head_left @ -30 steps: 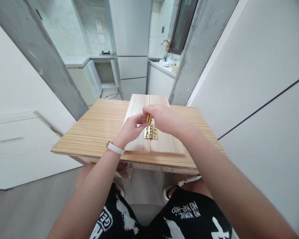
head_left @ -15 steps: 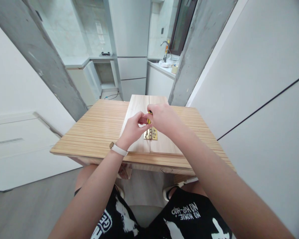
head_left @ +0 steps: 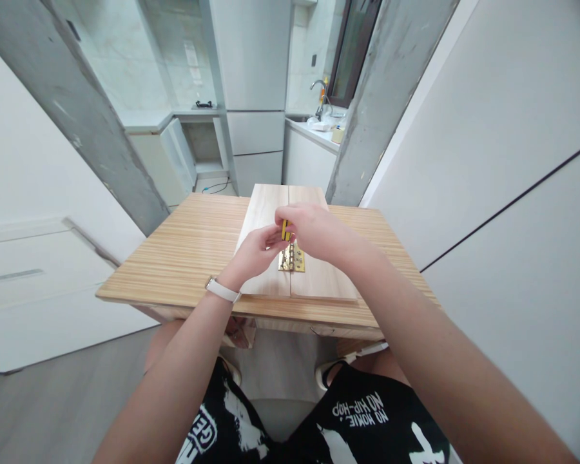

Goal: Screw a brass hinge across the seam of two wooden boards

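While both hands (head_left: 290, 235) pinch the yellow tool (head_left: 285, 230), brass hinge (head_left: 292, 260) lies just below.

Table (head_left: 183, 258): light wood, fine striped grain. Two boards (head_left: 319, 277): pale plain wood. Hinge (head_left: 292, 260): shiny brass-gold. Tool handle (head_left: 285, 230): yellow, possibly with black. Wristband (head_left: 222, 290): white. Shorts (head_left: 367, 419): black, white lettering.
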